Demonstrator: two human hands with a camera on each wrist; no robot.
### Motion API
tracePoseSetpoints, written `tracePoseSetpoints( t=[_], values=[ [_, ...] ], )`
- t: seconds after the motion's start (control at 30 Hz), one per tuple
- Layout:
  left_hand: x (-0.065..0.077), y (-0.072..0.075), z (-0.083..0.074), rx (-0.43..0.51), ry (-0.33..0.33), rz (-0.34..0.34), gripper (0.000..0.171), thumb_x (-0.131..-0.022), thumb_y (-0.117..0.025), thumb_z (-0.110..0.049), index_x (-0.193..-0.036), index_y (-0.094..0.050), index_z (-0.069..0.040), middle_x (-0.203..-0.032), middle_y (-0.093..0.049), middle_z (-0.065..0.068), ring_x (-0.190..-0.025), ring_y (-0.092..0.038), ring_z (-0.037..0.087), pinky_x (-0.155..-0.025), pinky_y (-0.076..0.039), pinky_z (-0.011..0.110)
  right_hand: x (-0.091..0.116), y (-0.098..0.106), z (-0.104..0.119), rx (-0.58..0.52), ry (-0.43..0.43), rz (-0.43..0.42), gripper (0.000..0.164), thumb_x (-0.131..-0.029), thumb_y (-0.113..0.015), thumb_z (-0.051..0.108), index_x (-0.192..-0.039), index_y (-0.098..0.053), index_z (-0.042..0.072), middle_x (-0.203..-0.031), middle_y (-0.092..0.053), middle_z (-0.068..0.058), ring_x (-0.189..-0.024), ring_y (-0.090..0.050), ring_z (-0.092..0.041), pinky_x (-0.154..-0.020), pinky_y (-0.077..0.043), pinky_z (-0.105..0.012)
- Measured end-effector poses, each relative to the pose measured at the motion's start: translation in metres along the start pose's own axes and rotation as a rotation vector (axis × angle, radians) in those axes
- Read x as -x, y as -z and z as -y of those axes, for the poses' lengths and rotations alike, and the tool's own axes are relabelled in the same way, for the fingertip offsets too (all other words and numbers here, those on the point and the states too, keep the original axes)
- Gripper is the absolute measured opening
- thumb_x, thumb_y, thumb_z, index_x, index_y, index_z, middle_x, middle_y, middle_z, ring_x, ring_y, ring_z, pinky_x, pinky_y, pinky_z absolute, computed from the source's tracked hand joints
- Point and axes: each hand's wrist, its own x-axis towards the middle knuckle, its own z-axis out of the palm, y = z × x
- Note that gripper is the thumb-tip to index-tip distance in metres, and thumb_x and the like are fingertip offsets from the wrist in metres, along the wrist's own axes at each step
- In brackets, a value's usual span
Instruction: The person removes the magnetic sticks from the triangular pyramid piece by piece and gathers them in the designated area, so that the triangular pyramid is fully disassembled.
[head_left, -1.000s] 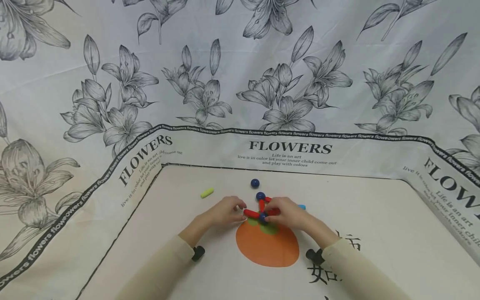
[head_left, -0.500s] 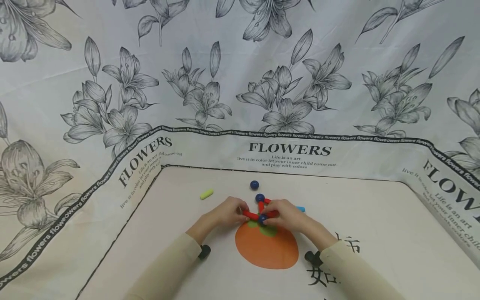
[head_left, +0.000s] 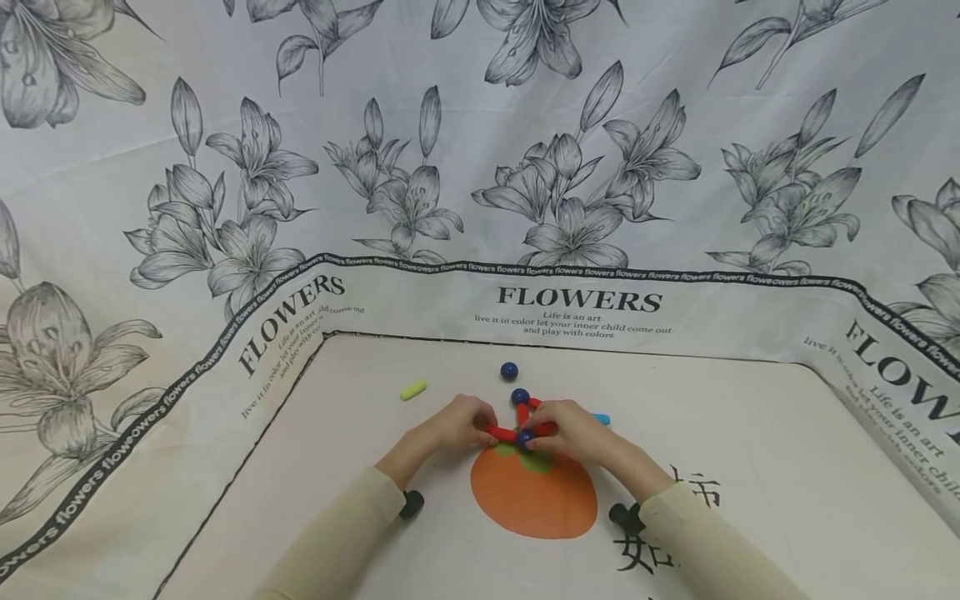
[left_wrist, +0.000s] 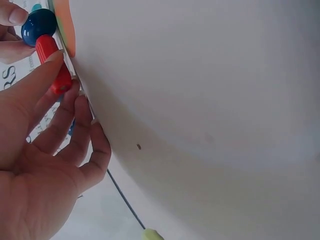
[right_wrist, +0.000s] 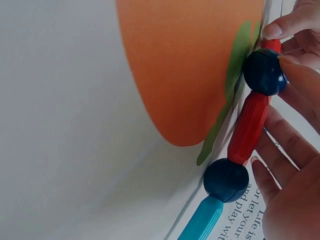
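Observation:
My left hand (head_left: 467, 422) pinches the free end of a red ribbed rod (left_wrist: 61, 80) between thumb and fingertips. The rod's other end meets a dark blue ball (right_wrist: 264, 72), which my right hand (head_left: 573, 429) pinches. From that ball another red rod (right_wrist: 248, 127) runs under my right hand to a second blue ball (right_wrist: 226, 180), and a light blue rod (right_wrist: 202, 220) extends from there. In the head view, one more red rod (head_left: 522, 415) leads from the pinched ball back to a far blue ball (head_left: 520, 397). Parts of the joined shape are hidden behind my right fingers.
A loose blue ball (head_left: 509, 372) lies just beyond the joined pieces. To the left is a short yellow-green rod (head_left: 413, 390). The pale cloth (head_left: 360, 483) carries a printed orange persimmon (head_left: 534, 496), and a flowered curtain (head_left: 450, 183) rises behind.
My left hand has come in to the right and its fingers have pinched the red rod. My right hand stays at the ball. The last half second shows hardly any motion.

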Motion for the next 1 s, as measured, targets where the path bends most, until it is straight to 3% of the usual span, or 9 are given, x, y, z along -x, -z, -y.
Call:
tracePoseSetpoints(
  t=[0.33,0.57,1.0],
  values=[
    [0.002,-0.001,-0.003,0.006,0.07,-0.006,0.009,-0.092,-0.078,-0.02,-0.098,-0.075,-0.014,-0.08,-0.062,-0.003,-0.082,-0.054,0.013,-0.074,-0.046,0.025,-0.001,0.001,0.0,-0.007,-0.015,0.011,0.02,-0.091,-0.078,0.015,-0.11,-0.079,0.009,-0.093,-0.067,0.003,-0.089,-0.06,-0.027,-0.079,-0.052,-0.035],
    [0.009,0.001,0.0,0.004,0.044,-0.05,0.01,-0.09,-0.08,-0.019,-0.094,-0.074,-0.013,-0.078,-0.062,-0.003,-0.079,-0.054,0.013,-0.072,-0.046,0.025,-0.001,0.0,0.0,-0.012,-0.02,0.012,0.02,-0.091,-0.078,0.016,-0.111,-0.078,0.009,-0.095,-0.069,0.001,-0.09,-0.061,-0.028,-0.079,-0.052,-0.031],
    [0.044,0.021,0.033,0.015,0.121,-0.148,0.013,-0.09,-0.081,-0.018,-0.096,-0.072,-0.011,-0.087,-0.064,-0.002,-0.086,-0.057,0.018,-0.08,-0.051,0.032,0.001,-0.004,0.004,-0.004,0.008,0.01,0.017,-0.09,-0.08,0.017,-0.106,-0.079,0.011,-0.09,-0.067,0.006,-0.084,-0.059,-0.02,-0.073,-0.05,-0.028]
  ],
)
